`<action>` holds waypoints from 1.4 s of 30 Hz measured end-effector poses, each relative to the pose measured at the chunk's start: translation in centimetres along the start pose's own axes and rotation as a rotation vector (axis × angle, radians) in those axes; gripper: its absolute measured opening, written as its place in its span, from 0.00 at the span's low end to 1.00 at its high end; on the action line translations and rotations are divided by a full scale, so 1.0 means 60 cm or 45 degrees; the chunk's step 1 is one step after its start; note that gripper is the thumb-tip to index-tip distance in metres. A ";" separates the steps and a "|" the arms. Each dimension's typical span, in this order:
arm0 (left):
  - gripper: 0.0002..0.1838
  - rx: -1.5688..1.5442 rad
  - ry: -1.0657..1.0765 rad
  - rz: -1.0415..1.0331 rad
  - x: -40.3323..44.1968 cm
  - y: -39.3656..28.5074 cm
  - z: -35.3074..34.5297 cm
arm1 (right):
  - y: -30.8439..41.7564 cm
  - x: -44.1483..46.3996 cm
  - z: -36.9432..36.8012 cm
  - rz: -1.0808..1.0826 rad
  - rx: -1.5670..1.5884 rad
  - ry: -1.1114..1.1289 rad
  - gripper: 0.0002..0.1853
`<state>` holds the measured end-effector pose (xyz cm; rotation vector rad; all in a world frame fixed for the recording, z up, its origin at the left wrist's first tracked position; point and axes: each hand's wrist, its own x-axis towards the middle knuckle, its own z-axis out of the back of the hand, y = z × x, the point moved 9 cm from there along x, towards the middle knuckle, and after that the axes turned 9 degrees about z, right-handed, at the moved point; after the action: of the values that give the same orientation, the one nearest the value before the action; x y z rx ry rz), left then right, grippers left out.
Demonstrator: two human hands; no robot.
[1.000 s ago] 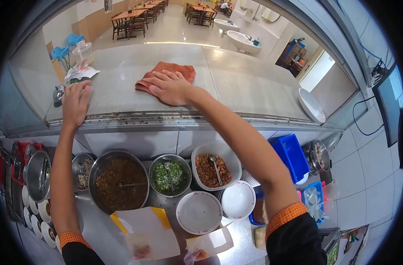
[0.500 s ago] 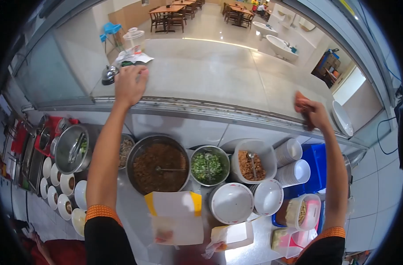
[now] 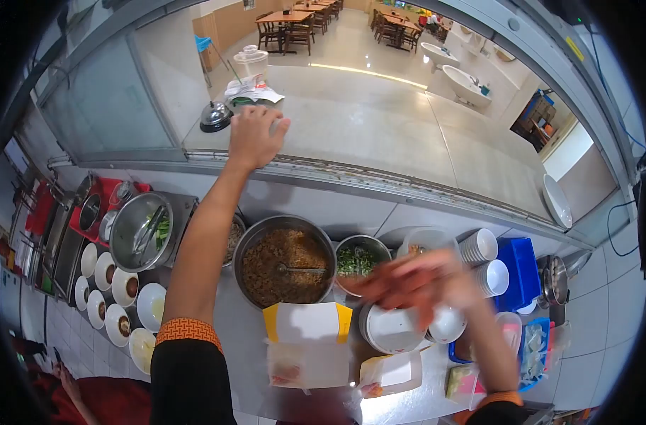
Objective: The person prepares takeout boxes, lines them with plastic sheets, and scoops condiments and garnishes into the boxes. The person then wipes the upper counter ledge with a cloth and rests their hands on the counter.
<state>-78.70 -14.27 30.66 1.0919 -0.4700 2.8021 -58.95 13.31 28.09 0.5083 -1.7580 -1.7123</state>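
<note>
My left hand [image 3: 256, 137] rests at the inner edge of the pass-through counter [image 3: 365, 127], fingers apart and holding nothing, just right of a silver call bell [image 3: 215, 115]. Blurred by motion, my right hand [image 3: 443, 280] grips a reddish-brown cloth [image 3: 401, 287] above the stacked white bowls [image 3: 390, 328]. The cloth partly covers the bowl of chopped green onion [image 3: 355, 261] and a plastic tub [image 3: 429, 239]. To their left is a large metal bowl of brown minced food [image 3: 284, 262]. Two open paper boxes [image 3: 309, 361] [image 3: 392, 372] lie on the lower worktop.
Small white bowls [image 3: 117, 324] and a metal bowl with tongs [image 3: 142, 232] stand at left. Blue bins [image 3: 518, 273] are at right. A white plate [image 3: 557, 200] leans at the counter's right end. Part of another person in red [image 3: 103, 400] shows at lower left.
My right hand has lifted the cloth off the counter and brought it down over the lower worktop. My left hand stays near the counter edge. The view has shifted, moving the scene rightward.
</note>
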 end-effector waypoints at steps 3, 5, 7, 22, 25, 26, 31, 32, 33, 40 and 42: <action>0.20 0.046 0.063 0.000 0.002 0.002 -0.008 | -0.100 0.068 -0.223 -0.386 0.337 0.283 0.28; 0.23 0.016 0.085 0.000 0.003 0.005 -0.013 | -0.201 0.102 -0.376 -0.302 0.841 0.360 0.18; 0.24 0.040 0.105 0.018 0.003 0.008 -0.016 | -0.258 0.123 -0.494 -0.131 0.565 0.518 0.17; 0.26 -0.079 0.018 0.062 0.000 0.012 0.004 | -0.473 -0.034 -0.701 -0.783 -0.313 1.615 0.26; 0.26 -0.044 -0.038 0.052 0.002 0.012 0.005 | -0.350 -0.029 -0.623 -0.644 0.009 1.184 0.26; 0.27 -0.042 -0.037 0.065 0.002 0.015 0.000 | -0.294 -0.036 -0.581 -0.566 0.177 0.945 0.26; 0.26 -0.013 -0.162 -0.071 0.009 0.027 -0.023 | -0.217 -0.221 -0.404 -0.644 1.044 0.036 0.32; 0.27 0.056 -0.123 -0.012 0.009 0.020 -0.015 | -0.202 -0.274 -0.377 -0.665 1.073 -0.138 0.32; 0.29 0.080 -0.019 0.043 0.019 0.039 -0.032 | -0.187 -0.333 -0.364 -0.685 1.096 -0.288 0.31; 0.34 0.107 0.151 0.119 0.030 0.061 -0.044 | -0.344 -0.768 -0.507 -1.732 0.537 -1.124 0.31; 0.34 0.084 0.174 0.118 0.036 0.073 -0.057 | -0.372 -0.807 -0.560 -1.873 0.379 -1.280 0.32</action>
<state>-83.37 -17.38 28.61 0.9038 -0.4279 2.9677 -4.53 18.50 -3.20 1.5324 -2.5869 -3.0422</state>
